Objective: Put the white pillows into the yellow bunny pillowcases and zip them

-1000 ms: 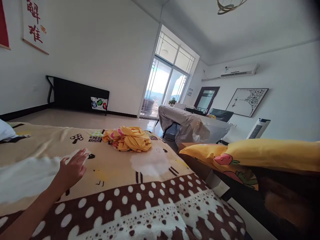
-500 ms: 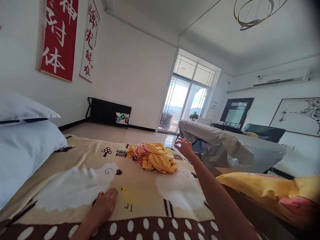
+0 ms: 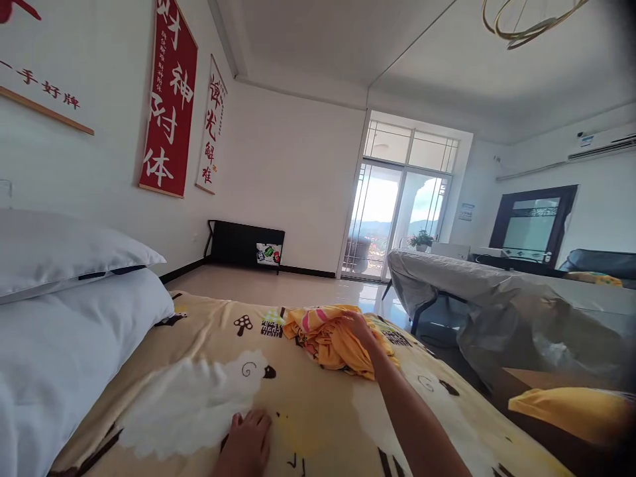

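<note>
A crumpled yellow cloth with a pink and printed part lies bunched on the sheep-patterned blanket. My right hand reaches across to the far side of this bundle, and its fingers are closed on the fabric; folds partly hide the fingertips. Nearer to me, my left hand rests palm down on the blanket, beside a printed yellow chick. It holds nothing, and its fingers lie on the fabric, slightly bent.
White pillows are stacked on the left. To the right stands a table under a plastic sheet. Another yellow fabric piece sits at the lower right. A black panel leans near the far wall.
My right hand has come down from above the blanket's far right onto the yellow cloth and closed on it. The left hand stays on the blanket. The view has shifted right.
</note>
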A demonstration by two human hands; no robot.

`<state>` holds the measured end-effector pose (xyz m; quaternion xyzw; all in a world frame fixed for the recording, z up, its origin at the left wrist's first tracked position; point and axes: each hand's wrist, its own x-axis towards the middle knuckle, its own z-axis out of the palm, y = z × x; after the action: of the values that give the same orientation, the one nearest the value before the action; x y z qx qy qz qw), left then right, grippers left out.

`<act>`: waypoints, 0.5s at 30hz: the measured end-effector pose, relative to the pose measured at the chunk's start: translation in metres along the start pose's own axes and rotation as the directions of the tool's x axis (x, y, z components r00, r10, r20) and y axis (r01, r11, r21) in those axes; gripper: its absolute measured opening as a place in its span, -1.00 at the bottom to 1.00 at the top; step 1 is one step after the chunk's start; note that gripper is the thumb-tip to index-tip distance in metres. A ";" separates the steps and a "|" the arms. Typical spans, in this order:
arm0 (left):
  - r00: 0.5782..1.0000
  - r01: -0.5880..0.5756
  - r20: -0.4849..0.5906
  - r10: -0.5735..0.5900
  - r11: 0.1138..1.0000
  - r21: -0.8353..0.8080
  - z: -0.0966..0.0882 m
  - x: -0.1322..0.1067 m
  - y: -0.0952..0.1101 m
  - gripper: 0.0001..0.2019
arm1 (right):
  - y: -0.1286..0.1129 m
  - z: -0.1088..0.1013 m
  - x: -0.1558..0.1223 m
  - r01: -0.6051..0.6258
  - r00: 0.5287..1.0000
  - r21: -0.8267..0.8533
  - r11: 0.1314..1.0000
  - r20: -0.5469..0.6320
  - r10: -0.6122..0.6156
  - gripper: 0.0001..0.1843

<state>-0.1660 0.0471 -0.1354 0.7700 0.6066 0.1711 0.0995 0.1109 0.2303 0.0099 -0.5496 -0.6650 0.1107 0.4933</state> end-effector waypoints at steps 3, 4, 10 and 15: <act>1.000 0.000 -0.002 0.000 1.000 0.011 0.001 -0.001 -0.001 -0.53 | -0.026 -0.025 0.017 -0.022 0.999 0.185 0.983 -0.022 0.027 -0.67; 1.000 -0.001 -0.001 0.001 1.000 0.016 0.002 -0.002 -0.002 -0.52 | -0.039 -0.035 0.023 -0.017 0.999 0.249 0.968 -0.034 0.026 -0.64; 1.000 -0.019 -0.024 0.019 1.000 0.013 -0.006 0.000 0.005 -0.48 | -0.136 -0.103 0.031 0.124 0.991 0.517 0.847 -0.108 -0.078 -0.36; 0.987 -0.158 -0.095 0.132 0.651 -0.743 -0.032 0.002 0.047 -0.30 | -0.211 -0.138 -0.018 0.131 0.980 0.583 0.802 0.046 -0.194 -0.37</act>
<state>-0.1356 0.0356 -0.0881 0.7042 0.4210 0.4246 0.3829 0.0854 0.0822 0.2130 -0.3086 -0.6695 0.2925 0.6091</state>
